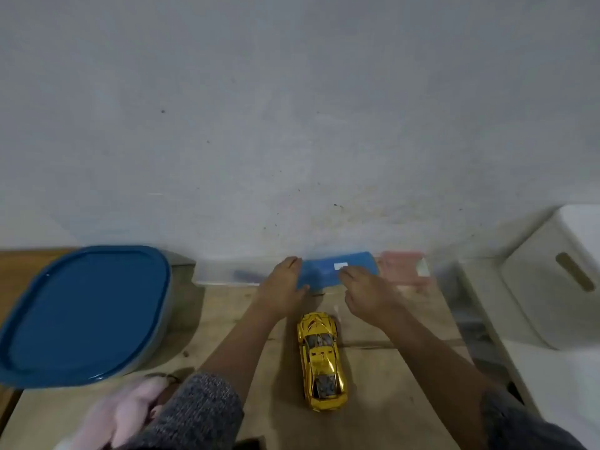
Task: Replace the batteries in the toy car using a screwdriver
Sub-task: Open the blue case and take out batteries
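A shiny yellow toy car (321, 358) stands on its wheels in the middle of the wooden table (389, 401), nose pointing away from me. Beyond it, against the wall, lies a flat blue case (328, 271) with a small white label. My left hand (282, 287) grips the case's left end, thumb under its near edge. My right hand (367, 290) holds the right part of the case from above, fingers over its near edge. No screwdriver or batteries are visible.
A big container with a blue lid (84, 313) fills the left of the table. A clear box (224, 272) and a pink case (402, 267) flank the blue case by the wall. A white bin (552, 280) stands right. Pink cloth (130, 414) lies near left.
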